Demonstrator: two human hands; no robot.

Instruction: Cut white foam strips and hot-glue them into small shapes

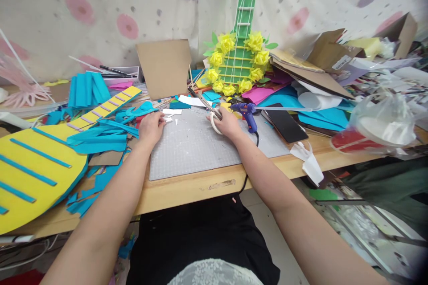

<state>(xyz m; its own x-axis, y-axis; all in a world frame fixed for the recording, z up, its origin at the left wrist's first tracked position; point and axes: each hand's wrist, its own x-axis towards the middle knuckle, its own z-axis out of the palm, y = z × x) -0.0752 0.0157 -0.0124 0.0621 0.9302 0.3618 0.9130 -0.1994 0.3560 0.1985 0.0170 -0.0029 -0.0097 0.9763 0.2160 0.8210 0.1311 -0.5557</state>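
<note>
My right hand [228, 124] is wrapped round a pair of scissors [204, 100] with white handles, blades pointing up and left over the grey cutting mat [197, 151]. At the mat's left edge, my left hand [151, 128] has its fingers closed at a small white piece [168, 120]. Just beyond its fingertips lies a white paper strip [172, 111], and a larger white paper piece [191, 100] is further back. Tiny white scraps are scattered on the mat. To the right of my right hand stands a blue glue gun [248, 115] with a clear glue stick.
A green flower-trimmed paper guitar [239, 64] leans at the back beside a cardboard piece [163, 67]. On the left lie a yellow guitar shape [40, 151] and blue scraps [103, 136]. A phone [286, 124] and a bagged cup [368, 129] are on the right.
</note>
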